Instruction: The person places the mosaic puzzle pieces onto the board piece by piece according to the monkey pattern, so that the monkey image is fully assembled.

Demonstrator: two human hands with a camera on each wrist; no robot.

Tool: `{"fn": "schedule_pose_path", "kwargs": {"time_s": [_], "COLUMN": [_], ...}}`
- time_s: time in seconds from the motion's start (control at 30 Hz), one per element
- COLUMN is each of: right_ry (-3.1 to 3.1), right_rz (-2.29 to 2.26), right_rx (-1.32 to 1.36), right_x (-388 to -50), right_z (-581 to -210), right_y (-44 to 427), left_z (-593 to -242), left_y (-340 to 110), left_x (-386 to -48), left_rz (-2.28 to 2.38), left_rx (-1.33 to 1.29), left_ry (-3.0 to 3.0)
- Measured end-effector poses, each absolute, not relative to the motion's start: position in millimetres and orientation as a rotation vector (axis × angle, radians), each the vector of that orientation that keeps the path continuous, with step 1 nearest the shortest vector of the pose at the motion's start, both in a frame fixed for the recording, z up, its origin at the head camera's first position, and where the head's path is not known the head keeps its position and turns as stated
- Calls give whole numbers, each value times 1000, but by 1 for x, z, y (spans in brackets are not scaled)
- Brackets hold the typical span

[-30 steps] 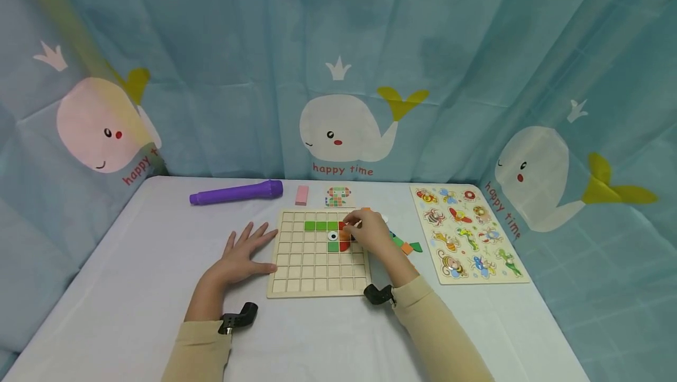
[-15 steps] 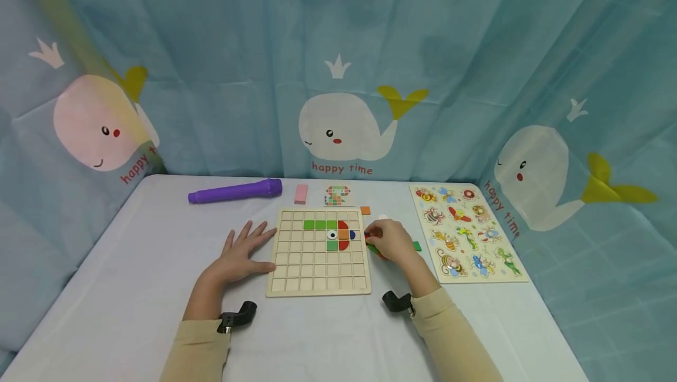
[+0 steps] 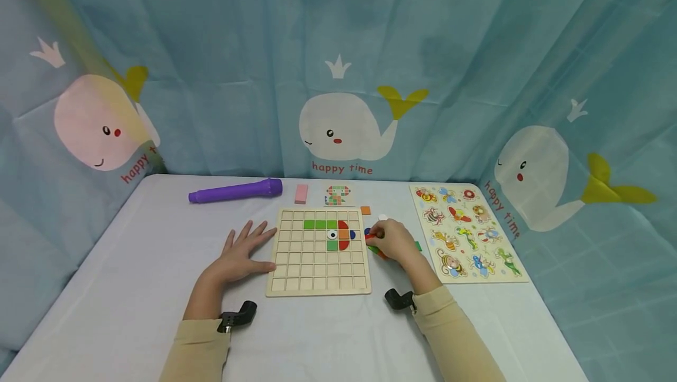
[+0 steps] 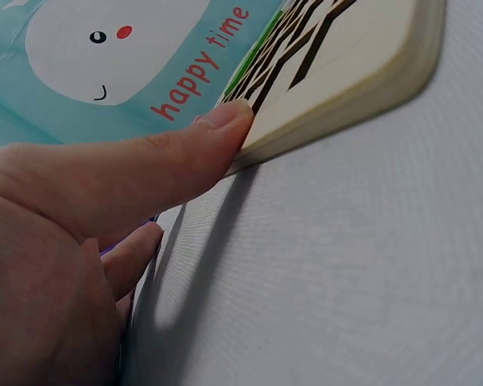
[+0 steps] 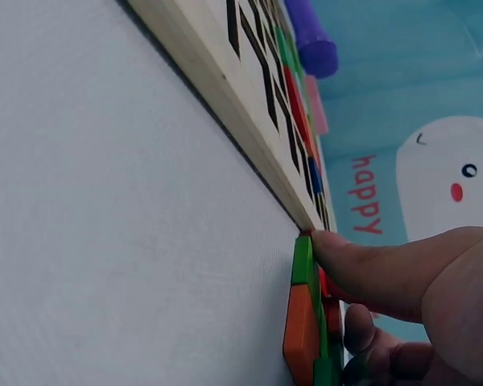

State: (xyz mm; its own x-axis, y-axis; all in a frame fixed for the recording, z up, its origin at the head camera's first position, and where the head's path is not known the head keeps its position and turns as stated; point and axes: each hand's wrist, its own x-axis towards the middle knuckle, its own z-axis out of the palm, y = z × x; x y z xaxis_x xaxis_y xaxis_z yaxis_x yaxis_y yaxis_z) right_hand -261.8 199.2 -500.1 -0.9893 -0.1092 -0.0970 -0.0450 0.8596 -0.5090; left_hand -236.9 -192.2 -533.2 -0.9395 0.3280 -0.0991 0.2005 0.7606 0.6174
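A wooden grid board (image 3: 312, 270) lies flat on the white table. In its cells sit a row of green tiles (image 3: 315, 225), an eye tile (image 3: 332, 234), red rounded tiles, an orange tile (image 3: 343, 234) and a blue tile (image 3: 352, 234). My left hand (image 3: 240, 258) is spread out, its thumb and a fingertip touching the board's left edge. Just right of the board, my right hand (image 3: 394, 242) pinches a red tile (image 3: 370, 236) between thumb and fingers, low among loose tiles. Green (image 5: 303, 261) and orange (image 5: 299, 322) tiles lie beside the thumb; the hand hides part of the pile.
Behind the board lie a pattern card (image 3: 337, 195), a pink block (image 3: 301, 194) and a purple microphone-shaped stick (image 3: 235, 191). An orange square (image 3: 365, 210) and a white tile (image 3: 383, 217) lie near the board's right corner. An insect picture puzzle (image 3: 471, 235) lies at the right.
My right hand has left the board and moved right to the loose tiles, uncovering the orange and blue tiles in the grid. My left hand has stayed at the board's edge.
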Motion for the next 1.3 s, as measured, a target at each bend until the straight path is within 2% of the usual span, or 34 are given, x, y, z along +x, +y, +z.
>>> {"fn": "schedule_pose_path", "kwargs": {"time_s": [0.23, 0.5, 0.77, 1.07, 1.3], "right_ry": [2879, 2882, 2865, 2806, 2678], "right_rz": [-830, -941, -975, -1215, -1321], "right_rx": [-92, -132, -298, -279, -395], "right_x": [-266, -264, -270, -280, -288], "right_z": [-503, -488, -478, -471, -477], "right_y": [204, 200, 180, 154, 135], "left_z": [-532, -531, -531, -530, -529], "left_y": [-193, -193, -192, -188, -190], "left_x": [-236, -235, -236, -238, -235], "left_rz": [946, 945, 941, 937, 926], "left_rx": [427, 426, 431, 453, 434], "left_ry": [2751, 2753, 2755, 2761, 2751]}}
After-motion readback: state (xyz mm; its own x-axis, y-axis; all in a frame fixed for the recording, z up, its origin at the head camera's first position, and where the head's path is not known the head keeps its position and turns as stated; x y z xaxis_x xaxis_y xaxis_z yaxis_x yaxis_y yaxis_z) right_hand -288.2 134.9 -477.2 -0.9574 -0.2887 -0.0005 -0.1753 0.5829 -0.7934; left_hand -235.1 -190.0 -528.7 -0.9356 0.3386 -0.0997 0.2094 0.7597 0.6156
